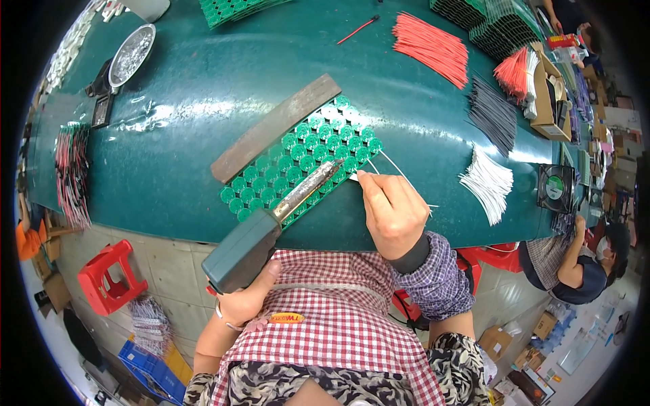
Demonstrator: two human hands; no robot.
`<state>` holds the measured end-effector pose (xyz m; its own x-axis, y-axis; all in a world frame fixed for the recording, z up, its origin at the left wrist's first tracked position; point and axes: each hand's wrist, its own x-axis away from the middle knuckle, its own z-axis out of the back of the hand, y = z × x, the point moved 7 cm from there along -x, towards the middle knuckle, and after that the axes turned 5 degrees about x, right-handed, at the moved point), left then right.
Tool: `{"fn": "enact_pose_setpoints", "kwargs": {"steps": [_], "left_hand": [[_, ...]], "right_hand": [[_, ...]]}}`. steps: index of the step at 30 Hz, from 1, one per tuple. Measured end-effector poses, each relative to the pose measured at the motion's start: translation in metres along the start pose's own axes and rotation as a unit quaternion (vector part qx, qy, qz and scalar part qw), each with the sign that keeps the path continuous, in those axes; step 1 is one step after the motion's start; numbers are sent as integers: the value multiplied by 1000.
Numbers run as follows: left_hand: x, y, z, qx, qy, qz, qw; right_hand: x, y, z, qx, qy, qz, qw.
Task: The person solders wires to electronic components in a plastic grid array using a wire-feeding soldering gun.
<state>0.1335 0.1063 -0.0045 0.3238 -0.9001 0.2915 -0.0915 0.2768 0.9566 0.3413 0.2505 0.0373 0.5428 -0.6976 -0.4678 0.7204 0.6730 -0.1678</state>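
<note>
My left hand (245, 302) is closed round the handle of a dark soldering gun (242, 249). Its long metal barrel slants up and right, and the tip is over the right part of a panel of round green circuit boards (274, 181). Beside that tip, my right hand (395, 208) pinches a thin white wire (397, 166) at the panel's right edge. The wire's exact end between the fingers is hidden. Along the panel's upper left side lies a worn wooden bar (274, 130), close against the boards.
Red wires (431, 51), black wires (492, 115) and white wires (489, 184) lie in bundles on the right. A small fan (556, 188) stands by the right edge. At left are a metal dish (132, 55) and wired pieces (72, 172). A person (575, 264) sits at far right.
</note>
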Motion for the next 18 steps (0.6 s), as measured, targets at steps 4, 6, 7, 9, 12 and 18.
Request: {"fn": "enact_pose_setpoints", "kwargs": {"steps": [4, 6, 7, 9, 12, 18], "left_hand": [[-1, 1, -1, 64, -17, -3, 998], [0, 4, -3, 185, 4, 46, 982], [0, 4, -4, 185, 4, 45, 982], [1, 2, -3, 152, 19, 47, 987], [2, -1, -2, 143, 9, 48, 988], [7, 1, 1, 133, 12, 43, 990]], "right_hand": [[0, 0, 0, 5, 3, 0, 1000], [0, -1, 1, 5, 5, 0, 1000], [0, -1, 1, 5, 6, 0, 1000], [1, 0, 0, -1, 4, -10, 1000], [0, 1, -1, -3, 19, -7, 1000], [2, -13, 9, -26, 62, 24, 997]]}}
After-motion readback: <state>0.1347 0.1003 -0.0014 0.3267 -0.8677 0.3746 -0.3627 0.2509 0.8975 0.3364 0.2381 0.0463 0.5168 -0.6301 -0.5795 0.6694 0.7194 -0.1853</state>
